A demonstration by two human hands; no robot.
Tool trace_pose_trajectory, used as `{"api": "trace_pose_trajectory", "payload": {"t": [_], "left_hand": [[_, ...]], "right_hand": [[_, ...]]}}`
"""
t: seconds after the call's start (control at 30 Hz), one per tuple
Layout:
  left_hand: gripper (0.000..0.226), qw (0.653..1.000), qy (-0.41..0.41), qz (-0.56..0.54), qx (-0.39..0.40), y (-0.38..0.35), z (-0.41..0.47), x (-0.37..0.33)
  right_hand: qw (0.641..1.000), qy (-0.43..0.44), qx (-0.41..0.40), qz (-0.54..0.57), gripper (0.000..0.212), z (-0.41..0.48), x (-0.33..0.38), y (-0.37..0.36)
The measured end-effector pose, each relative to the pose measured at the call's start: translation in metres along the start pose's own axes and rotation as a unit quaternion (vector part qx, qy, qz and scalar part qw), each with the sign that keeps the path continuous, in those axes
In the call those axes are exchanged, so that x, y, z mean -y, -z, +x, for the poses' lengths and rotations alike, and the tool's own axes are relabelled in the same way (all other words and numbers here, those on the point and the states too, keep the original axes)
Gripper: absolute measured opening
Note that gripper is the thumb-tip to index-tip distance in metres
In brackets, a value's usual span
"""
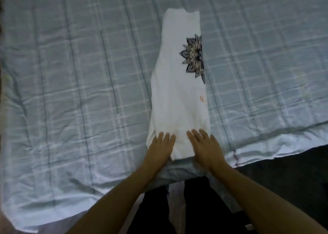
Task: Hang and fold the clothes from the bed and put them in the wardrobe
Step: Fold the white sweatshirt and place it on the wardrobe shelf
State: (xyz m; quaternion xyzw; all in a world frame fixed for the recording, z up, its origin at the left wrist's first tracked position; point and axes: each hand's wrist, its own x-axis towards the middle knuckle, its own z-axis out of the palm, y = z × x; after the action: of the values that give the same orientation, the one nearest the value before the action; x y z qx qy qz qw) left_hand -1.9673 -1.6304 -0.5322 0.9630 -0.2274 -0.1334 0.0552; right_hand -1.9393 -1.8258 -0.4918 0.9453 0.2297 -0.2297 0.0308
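Flat on the bed point(71, 74), in the middle and reaching down to its near edge: a white shirt point(177, 95) folded long and thin. Pressing on the shirt's near end, side by side: left hand point(160, 145) and right hand point(204, 145), fingers straight, flat, gripping nothing

The long folded white fabric garment point(175, 98) is plain over most of its surface. At its right edge it carries a spiky flower-shaped print point(194, 58) in dark navy, beige and pale stripes, and lower down a faint orange-pink lettering mark point(203, 98). The pale blue-grey quilted bedspread point(71, 74) under it is checked with whitish bands and thin darker teal lines, with a small patch of purple stitching point(235, 156) at its near hem.
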Motion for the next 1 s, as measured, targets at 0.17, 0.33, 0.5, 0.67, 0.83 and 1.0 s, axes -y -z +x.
{"api": "trace_pose_trajectory", "payload": {"t": [0.17,0.33,0.5,0.67,0.83,1.0], "left_hand": [[0.066,0.967,-0.043,-0.137,0.213,0.025,-0.047,-0.029],[0.035,0.971,-0.024,-0.169,0.169,0.114,0.042,0.028],[0.031,0.986,0.1,-0.124,0.054,0.185,0.139,0.073],[0.054,0.982,0.118,-0.059,-0.132,0.139,0.139,0.066],[0.088,0.999,0.025,-0.033,-0.021,0.048,0.096,0.051],[0.104,0.996,0.072,-0.02,-0.044,0.02,0.105,0.056]], "right_hand": [[0.981,0.06,0.171,0.063,0.079,-0.058,0.01,0.023],[0.991,0.029,0.113,0.069,0.044,0.012,-0.038,0.108],[0.978,-0.017,-0.204,0.038,0.045,0.084,-0.07,0.172],[0.964,0.003,-0.26,0.052,0.062,0.098,-0.06,0.126],[0.996,-0.005,-0.081,0.045,0.082,0.084,-0.043,0.041],[0.985,-0.049,-0.161,0.035,0.076,0.106,-0.04,0.017]]}}
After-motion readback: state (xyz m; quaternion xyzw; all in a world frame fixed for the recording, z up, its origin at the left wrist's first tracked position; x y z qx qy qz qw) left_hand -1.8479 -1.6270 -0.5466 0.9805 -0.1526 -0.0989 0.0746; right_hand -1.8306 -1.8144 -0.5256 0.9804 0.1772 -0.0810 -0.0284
